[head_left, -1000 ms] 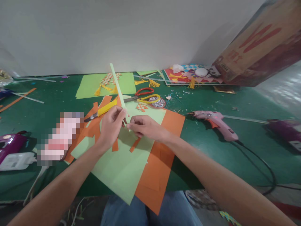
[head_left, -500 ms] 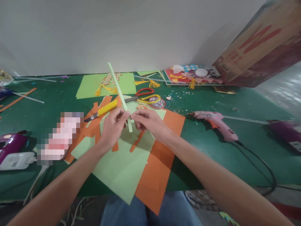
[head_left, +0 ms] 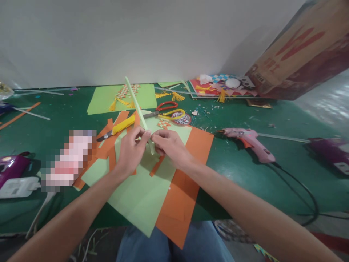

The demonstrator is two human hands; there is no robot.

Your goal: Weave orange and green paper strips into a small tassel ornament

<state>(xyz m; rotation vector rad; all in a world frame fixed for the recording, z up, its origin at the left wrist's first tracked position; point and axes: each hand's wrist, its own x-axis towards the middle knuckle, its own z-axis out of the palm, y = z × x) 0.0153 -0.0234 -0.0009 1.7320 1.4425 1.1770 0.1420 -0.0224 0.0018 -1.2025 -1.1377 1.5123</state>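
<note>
A narrow pale green paper strip [head_left: 135, 102] slants up and away above the sheets, its near end just below my fingers. My left hand [head_left: 134, 147] pinches the strip between thumb and fingertips. Right beside it, my right hand [head_left: 169, 145] is closed in a pinch at the strip's right edge; its fingertips hide whatever lies between them. Underneath are a light green sheet [head_left: 141, 203] and an orange sheet [head_left: 177, 203]. Several cut orange strips [head_left: 156, 166] lie on the green sheet.
Beyond my hands lie a yellow cutter knife [head_left: 123, 124] and scissors [head_left: 171, 113]. A pink glue gun [head_left: 249, 141] with its cord is at right. A pixelated pink object [head_left: 69, 158] and white charger [head_left: 19, 187] are at left. A paper bag [head_left: 302, 51] stands back right.
The strip's far end has dipped slightly and the strip has turned more edge-on. Both hands stay close together, with only small finger shifts.
</note>
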